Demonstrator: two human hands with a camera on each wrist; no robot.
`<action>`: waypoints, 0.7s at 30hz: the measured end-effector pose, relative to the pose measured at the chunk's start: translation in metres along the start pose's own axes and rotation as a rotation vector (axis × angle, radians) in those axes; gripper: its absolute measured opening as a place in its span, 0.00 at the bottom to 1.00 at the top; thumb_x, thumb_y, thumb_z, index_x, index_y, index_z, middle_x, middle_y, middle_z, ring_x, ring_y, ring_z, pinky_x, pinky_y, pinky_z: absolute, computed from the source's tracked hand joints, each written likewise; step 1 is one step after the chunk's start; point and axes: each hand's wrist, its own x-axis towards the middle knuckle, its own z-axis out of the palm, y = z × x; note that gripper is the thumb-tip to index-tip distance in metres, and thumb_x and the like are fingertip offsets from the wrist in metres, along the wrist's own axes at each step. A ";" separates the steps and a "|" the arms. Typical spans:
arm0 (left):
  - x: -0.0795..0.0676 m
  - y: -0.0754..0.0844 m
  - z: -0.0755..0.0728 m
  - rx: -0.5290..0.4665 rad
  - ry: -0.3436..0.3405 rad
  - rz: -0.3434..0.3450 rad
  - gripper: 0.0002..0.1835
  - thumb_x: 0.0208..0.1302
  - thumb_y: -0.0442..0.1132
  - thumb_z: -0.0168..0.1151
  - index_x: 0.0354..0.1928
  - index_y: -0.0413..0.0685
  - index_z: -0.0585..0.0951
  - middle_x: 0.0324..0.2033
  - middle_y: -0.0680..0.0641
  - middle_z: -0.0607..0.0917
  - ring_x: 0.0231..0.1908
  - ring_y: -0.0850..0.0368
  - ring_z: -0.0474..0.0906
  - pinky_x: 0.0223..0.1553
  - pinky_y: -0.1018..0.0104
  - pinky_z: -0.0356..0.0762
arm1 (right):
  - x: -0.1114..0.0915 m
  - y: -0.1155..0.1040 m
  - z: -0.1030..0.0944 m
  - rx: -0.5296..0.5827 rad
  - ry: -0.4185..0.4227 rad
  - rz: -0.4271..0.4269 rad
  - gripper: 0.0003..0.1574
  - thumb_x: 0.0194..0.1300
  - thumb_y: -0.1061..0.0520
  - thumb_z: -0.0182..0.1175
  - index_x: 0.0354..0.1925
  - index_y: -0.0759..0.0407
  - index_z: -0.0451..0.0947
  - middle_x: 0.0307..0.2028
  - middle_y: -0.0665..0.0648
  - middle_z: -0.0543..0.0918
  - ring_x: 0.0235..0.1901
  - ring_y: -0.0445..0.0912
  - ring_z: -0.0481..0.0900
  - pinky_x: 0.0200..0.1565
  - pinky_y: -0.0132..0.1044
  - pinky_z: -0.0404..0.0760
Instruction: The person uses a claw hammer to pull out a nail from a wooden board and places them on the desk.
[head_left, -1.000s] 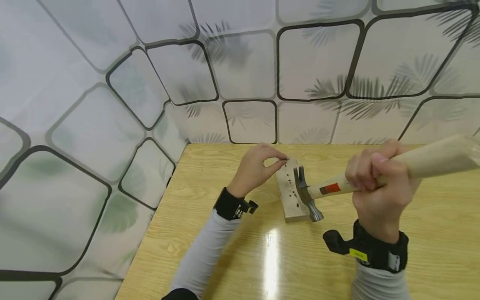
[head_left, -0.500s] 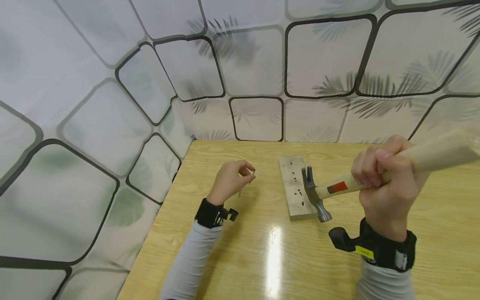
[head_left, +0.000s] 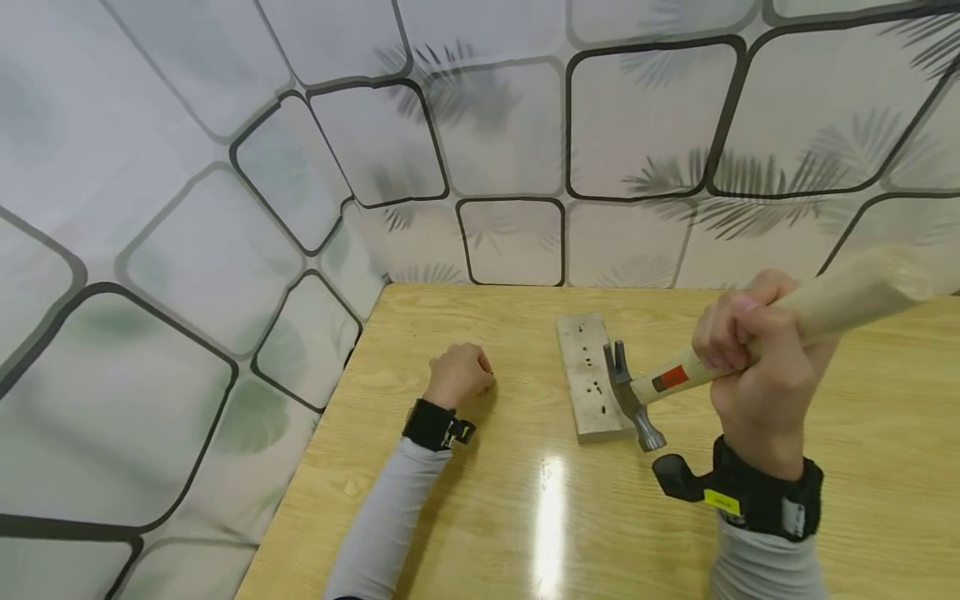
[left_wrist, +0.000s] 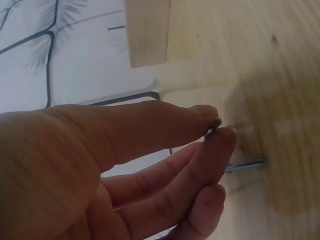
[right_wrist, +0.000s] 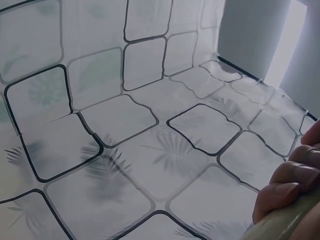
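In the left wrist view my left hand pinches a small metal nail between thumb and index fingertip. A second nail shows just past those fingers, against the wood surface. From the head view, this hand is low over the left part of the table, and its fingertips are mostly hidden. My right hand grips a claw hammer by its pale handle, the steel head beside the wooden block. Several small dark spots dot the block's top. Only fingers and handle show in the right wrist view.
The wooden table reaches back to a pale curtain with dark outlined shapes and leaf prints, which also hangs along the left side. A bright light reflection lies on the table in front of the block.
My left hand has left the block's far end with a nail, moved left and come down near the table. The right hand still holds the hammer in about the same place.
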 end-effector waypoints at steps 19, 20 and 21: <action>0.003 -0.003 0.008 0.016 0.038 -0.007 0.06 0.55 0.39 0.75 0.27 0.53 0.84 0.28 0.52 0.85 0.32 0.49 0.79 0.51 0.38 0.67 | -0.002 0.003 0.004 -0.062 0.006 0.025 0.19 0.60 0.79 0.39 0.16 0.67 0.55 0.10 0.53 0.55 0.08 0.41 0.52 0.11 0.31 0.47; 0.003 -0.003 0.008 0.019 0.040 -0.005 0.06 0.56 0.39 0.75 0.28 0.53 0.84 0.28 0.51 0.85 0.32 0.48 0.79 0.51 0.39 0.67 | -0.002 0.003 0.004 -0.060 0.000 0.028 0.19 0.60 0.79 0.39 0.16 0.67 0.55 0.09 0.53 0.55 0.08 0.41 0.52 0.11 0.31 0.47; 0.003 -0.003 0.008 0.025 0.043 -0.003 0.05 0.56 0.39 0.74 0.29 0.53 0.84 0.29 0.51 0.85 0.33 0.48 0.79 0.50 0.40 0.68 | -0.002 0.003 0.004 -0.059 -0.006 0.030 0.19 0.60 0.79 0.39 0.16 0.67 0.55 0.09 0.53 0.55 0.08 0.41 0.52 0.11 0.31 0.47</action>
